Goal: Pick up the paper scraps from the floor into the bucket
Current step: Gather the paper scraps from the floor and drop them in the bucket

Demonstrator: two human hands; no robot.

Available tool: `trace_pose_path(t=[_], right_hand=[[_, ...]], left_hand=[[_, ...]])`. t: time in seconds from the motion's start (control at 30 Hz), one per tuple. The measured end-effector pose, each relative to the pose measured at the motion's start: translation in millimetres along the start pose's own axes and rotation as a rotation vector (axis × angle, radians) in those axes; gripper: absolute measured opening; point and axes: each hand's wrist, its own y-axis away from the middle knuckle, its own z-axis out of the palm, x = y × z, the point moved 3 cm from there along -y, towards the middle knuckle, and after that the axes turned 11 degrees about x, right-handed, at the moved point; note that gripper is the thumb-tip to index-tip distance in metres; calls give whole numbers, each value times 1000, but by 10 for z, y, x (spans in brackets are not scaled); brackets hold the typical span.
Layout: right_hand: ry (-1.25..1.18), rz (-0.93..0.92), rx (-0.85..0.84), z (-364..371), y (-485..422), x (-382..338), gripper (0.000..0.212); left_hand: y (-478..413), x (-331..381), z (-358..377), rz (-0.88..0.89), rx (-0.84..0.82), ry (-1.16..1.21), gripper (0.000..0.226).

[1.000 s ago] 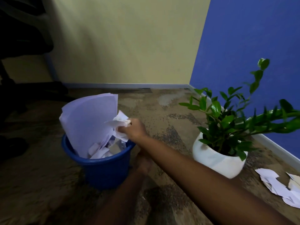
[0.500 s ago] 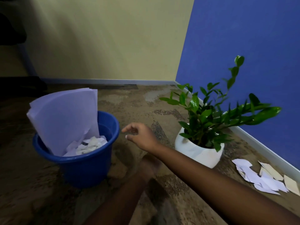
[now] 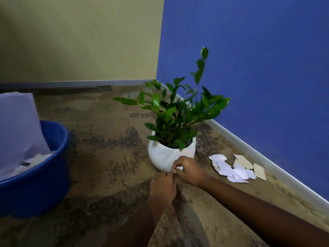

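The blue bucket (image 3: 35,191) stands at the left edge, holding a large pale sheet (image 3: 16,125) and several white scraps. A pile of white and cream paper scraps (image 3: 235,171) lies on the floor by the blue wall, right of the plant pot. My right hand (image 3: 189,170) is low in front of the pot, fingers pinched on a small white paper scrap (image 3: 178,169). My left hand (image 3: 162,188) sits just below and left of it, fingers curled with their tips touching the right hand's; what it holds is hidden.
A white round pot (image 3: 163,155) with a leafy green plant (image 3: 178,111) stands directly behind my hands. The blue wall's skirting (image 3: 267,157) runs along the right. Mottled brown floor lies between bucket and pot.
My right hand left the bucket after dropping scraps there and swung right and down to the pot's base. My left hand came up to meet it. The view turned right.
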Motion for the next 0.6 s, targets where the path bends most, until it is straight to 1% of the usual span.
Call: trace_pose_path(t=[0.07,0.13,0.23,0.33,0.5,0.6], right_hand=[[30,68,-11,-47,90,318,24],[27,133,29,-87,176,629,26],[78,308,75,-85,315,1149,28],[193,477,44,-41,475,1634,34],[248,655,78,-84,623,2227,39],[286,695,49,-75,621,2476,54]], left_hand=[[3,162,120,37,-2,-25,43],[-29,297,263,61,-57,-30,44],[-104,503,458,94,-82,-38,55],[-171,709,688,92,-142,-33,49],[-240,992,1009,113,-184,7,52],[-266,1010,1176,124,-224,11,54]])
